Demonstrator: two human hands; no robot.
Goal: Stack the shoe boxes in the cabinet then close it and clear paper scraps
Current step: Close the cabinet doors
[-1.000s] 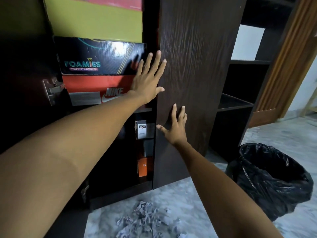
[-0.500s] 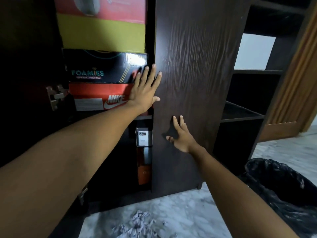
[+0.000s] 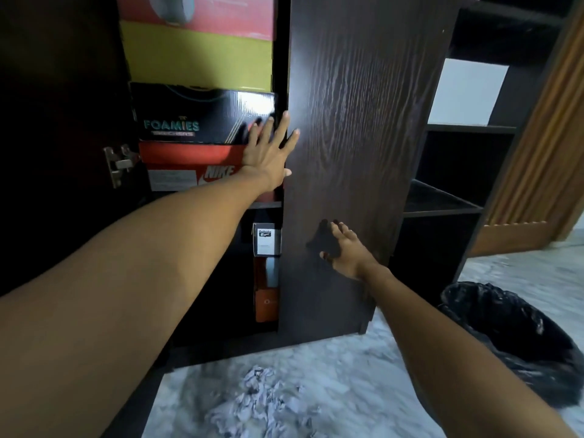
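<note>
Left hand (image 3: pixel 268 154): fingers spread flat, palm against the left edge of the cabinet door (image 3: pixel 363 137), centre of frame.
Right hand (image 3: pixel 346 248): lower down on the same door, fingers straight and touching the wood, holding nothing.
Top boxes: a red box (image 3: pixel 205 14) over a yellow box (image 3: pixel 196 55), upper left (no readable text on either).
Black box (image 3: pixel 196 116): reads "FOAMIES", Skechers line under it is blurry.
Orange box (image 3: pixel 189 167): bottom of the stack, white "NIKE" plus a white label too small to read.
Lower shelf: small white label (image 3: pixel 266 238), looks like "Onitsuka Tiger", and an orange box (image 3: pixel 267 298) below.
Paper scraps (image 3: pixel 262 403): crumpled pile on the floor, bottom centre.
Bin (image 3: pixel 518 339): black bag liner, lower right.
</note>
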